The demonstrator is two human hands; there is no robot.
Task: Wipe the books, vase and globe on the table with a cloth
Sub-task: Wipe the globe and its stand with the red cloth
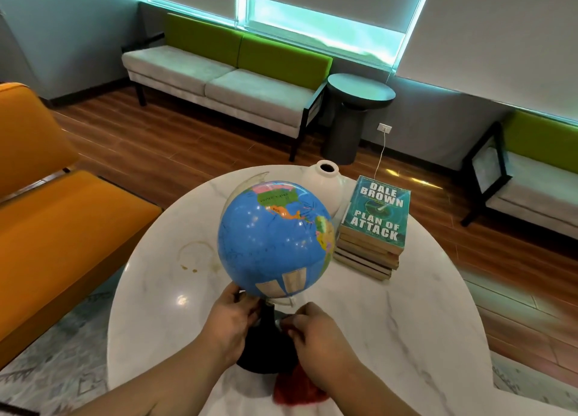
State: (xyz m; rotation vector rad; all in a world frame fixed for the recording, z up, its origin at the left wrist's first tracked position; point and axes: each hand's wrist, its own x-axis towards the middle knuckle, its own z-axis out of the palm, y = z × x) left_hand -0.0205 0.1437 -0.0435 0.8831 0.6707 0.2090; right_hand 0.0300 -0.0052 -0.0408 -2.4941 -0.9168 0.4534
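While the globe (275, 240) stood near the front edge of the round white table (406, 321), the left hand (233, 320) had its grip curled round the black stand (266, 346) just under the ball. The right hand (319, 331) had its grip clamped on a red cloth (294, 390) against the stand. Bracing the stand firmly while rubbing would likely stop the globe tipping toward the vase (325, 181) and stacked books (372, 237) behind.

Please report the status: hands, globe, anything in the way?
Left hand grips globe at its stand. Right hand holds red cloth against the stand's base. Vase and books behind globe, clear of hands.
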